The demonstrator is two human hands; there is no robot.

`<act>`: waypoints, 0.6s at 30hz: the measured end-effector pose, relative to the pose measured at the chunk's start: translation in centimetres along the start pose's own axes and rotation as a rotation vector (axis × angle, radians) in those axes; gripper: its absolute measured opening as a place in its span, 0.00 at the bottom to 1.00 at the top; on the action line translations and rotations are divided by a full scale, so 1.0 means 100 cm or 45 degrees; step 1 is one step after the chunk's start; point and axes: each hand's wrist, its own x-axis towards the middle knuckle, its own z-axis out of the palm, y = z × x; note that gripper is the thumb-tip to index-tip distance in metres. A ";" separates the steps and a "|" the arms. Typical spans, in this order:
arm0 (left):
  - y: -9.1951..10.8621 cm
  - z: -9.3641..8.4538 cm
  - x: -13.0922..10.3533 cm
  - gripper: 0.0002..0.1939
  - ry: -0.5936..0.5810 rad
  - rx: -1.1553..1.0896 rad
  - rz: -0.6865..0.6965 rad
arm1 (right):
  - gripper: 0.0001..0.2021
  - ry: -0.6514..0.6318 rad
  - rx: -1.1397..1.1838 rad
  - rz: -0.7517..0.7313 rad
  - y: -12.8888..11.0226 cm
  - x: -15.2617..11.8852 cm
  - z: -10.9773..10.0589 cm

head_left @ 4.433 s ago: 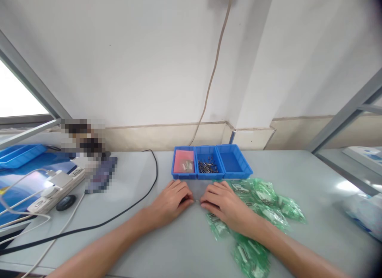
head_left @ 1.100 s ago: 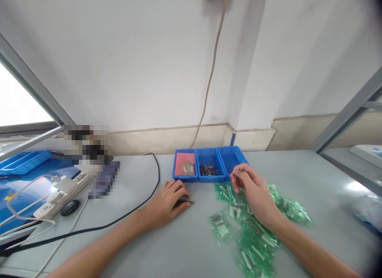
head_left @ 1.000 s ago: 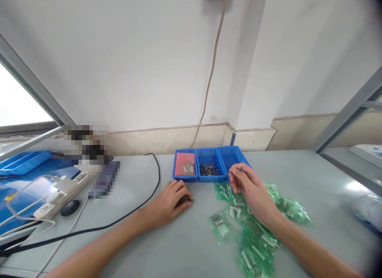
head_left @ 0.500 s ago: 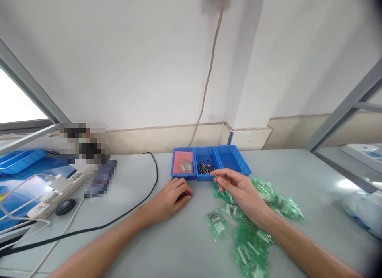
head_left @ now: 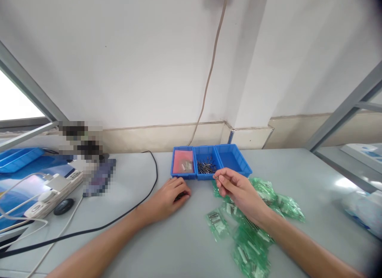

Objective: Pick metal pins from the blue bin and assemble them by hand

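Note:
My right hand [head_left: 234, 185] is pinched at the fingertips on a small metal pin, just in front of the blue bins; most of the pin is hidden by the fingers. Curled on the table, my left hand [head_left: 170, 196] lies in front of the left bin. Something dark shows under its fingers, but I cannot make it out. The middle blue bin [head_left: 208, 177] holds many thin metal pins [head_left: 206, 167]. A pink sheet [head_left: 180, 158] and a small clear bag lie in the left blue bin [head_left: 174, 175]. The right blue bin [head_left: 229, 158] shows a bare floor.
Green plastic bags [head_left: 250, 246] of metal parts are piled under and around my right forearm. A black cable [head_left: 119, 221] crosses the table on the left. Further left are a power strip [head_left: 38, 208] and a computer mouse [head_left: 63, 206]. A wall stands behind the bins.
My right hand has shifted very slightly, still pinching the metal pin near the bins. My left hand stays almost in place on the table.

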 end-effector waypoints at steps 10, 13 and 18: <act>0.001 -0.001 0.000 0.05 -0.003 -0.018 -0.044 | 0.08 -0.015 0.598 0.181 -0.011 -0.001 0.002; 0.001 -0.002 0.000 0.05 -0.014 -0.008 -0.047 | 0.09 0.003 0.545 0.145 -0.012 -0.001 0.001; 0.000 -0.001 -0.001 0.05 -0.008 0.002 -0.038 | 0.12 0.068 0.246 -0.015 -0.006 -0.002 0.001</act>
